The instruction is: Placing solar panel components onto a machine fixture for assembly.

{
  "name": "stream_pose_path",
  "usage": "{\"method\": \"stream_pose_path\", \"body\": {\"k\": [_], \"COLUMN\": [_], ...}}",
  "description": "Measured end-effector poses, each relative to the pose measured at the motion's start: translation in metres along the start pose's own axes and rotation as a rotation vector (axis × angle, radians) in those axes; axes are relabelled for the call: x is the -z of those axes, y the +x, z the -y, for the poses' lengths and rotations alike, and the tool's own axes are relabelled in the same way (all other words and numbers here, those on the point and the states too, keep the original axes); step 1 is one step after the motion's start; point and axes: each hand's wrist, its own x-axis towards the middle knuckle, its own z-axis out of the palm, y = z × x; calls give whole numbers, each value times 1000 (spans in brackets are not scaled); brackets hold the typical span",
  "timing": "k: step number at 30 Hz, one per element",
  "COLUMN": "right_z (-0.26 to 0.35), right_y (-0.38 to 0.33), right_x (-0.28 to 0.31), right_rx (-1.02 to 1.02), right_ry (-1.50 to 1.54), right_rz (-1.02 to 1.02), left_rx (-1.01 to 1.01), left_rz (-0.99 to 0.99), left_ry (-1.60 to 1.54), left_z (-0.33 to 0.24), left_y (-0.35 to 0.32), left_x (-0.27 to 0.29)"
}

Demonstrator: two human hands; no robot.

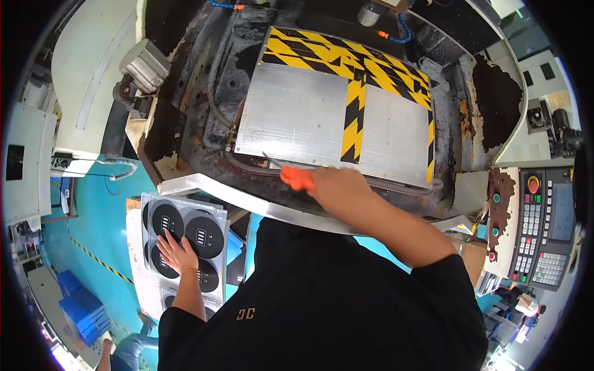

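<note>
My right hand [334,185] grips an orange-handled tool [298,179] whose thin metal nozzle points left along the near edge of a flat metal plate [297,114] inside the machine. The plate carries yellow and black hazard stripes [354,123] down its middle and along its far edge. My left hand [176,252] rests flat with spread fingers on a clear plastic tray [216,213] holding round black discs [203,235], at the lower left. My black shirt hides what lies below the hands.
The machine's interior is dark and rusty around the plate. A control panel [544,226] with keys and a red button stands at the right. A white machine housing [93,74] is at the upper left. Blue crates [83,312] sit on the teal floor.
</note>
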Motion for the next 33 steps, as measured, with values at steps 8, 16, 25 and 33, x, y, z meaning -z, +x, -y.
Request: {"method": "stream_pose_path", "body": {"k": [8,16,25,33], "right_z": [-33,-97,-138,-232], "right_y": [-111,-195,-135,-38], "right_x": [38,31,-3,-14], "right_rx": [-204,-582,-757,-971], "right_ry": [-91,-195,65,216], "right_rz": [138,91,69,-101], "left_rx": [-26,10,20,16], "left_rz": [-16,-17,-12,3], "left_ry": [26,88,104,135], "left_z": [8,5,7,13], "left_y": [-1,0,3,0], "left_x": [-8,-13,-19,-19]}}
